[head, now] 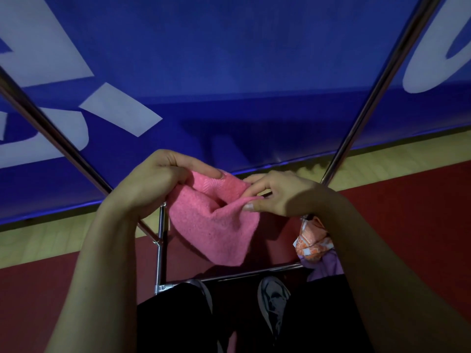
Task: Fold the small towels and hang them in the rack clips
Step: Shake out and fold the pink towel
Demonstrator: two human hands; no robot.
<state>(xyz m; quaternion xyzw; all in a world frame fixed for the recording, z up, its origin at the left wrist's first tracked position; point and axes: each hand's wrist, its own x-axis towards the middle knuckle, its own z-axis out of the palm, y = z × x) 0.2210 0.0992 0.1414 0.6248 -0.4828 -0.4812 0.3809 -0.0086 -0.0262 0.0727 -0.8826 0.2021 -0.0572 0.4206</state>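
Both hands gripping pink towel (214, 225): L hand (155, 182) clutching top edge, R hand (277, 194) pinching corner, above rack frame (161, 250).

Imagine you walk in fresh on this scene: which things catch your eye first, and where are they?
A bright pink towel at centre, held up by both hands: the left hand grips its left edge, the right hand pinches its right edge. Behind spreads a big blue banner with white lettering, crossed by two slanting metal rack bars.
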